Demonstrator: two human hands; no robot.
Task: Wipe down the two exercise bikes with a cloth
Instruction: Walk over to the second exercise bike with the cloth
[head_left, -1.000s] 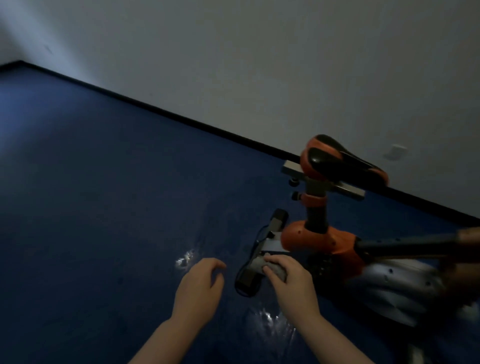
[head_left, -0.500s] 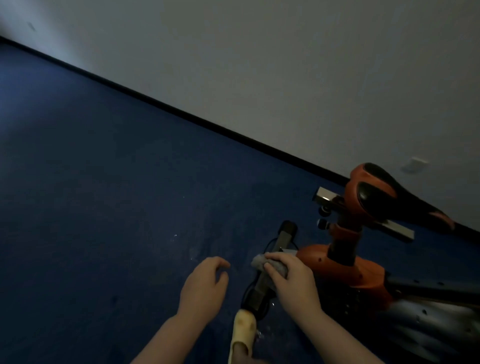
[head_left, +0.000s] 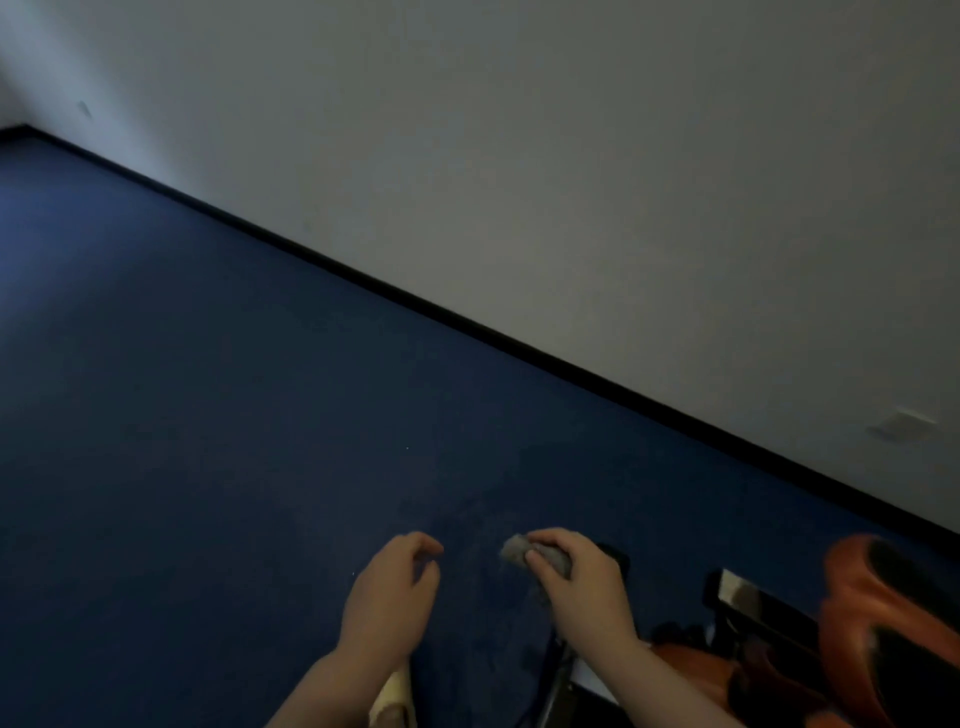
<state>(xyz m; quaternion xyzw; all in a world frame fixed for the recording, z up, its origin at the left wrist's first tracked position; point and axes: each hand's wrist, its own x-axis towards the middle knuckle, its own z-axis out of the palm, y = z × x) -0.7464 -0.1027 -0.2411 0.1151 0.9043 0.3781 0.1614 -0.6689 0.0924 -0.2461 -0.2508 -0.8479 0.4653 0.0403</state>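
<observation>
Right hand (head_left: 582, 584) grip clamped on grey cloth (head_left: 537, 556), wad poking out past fingertips, over bike's black base bar (head_left: 613, 558). Left hand (head_left: 392, 597) loosely curled, empty, above blue floor (head_left: 234, 415). Orange saddle (head_left: 893, 618) lower right.

Grey cloth (head_left: 535, 555), orange-and-black bike (head_left: 878, 639), plain dark blue carpet (head_left: 218, 415), seemingly off-white wall (head_left: 571, 156).

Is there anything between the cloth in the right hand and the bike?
Nothing visible. The right hand holds the cloth over the bike's dark end; contact is hidden.
</observation>
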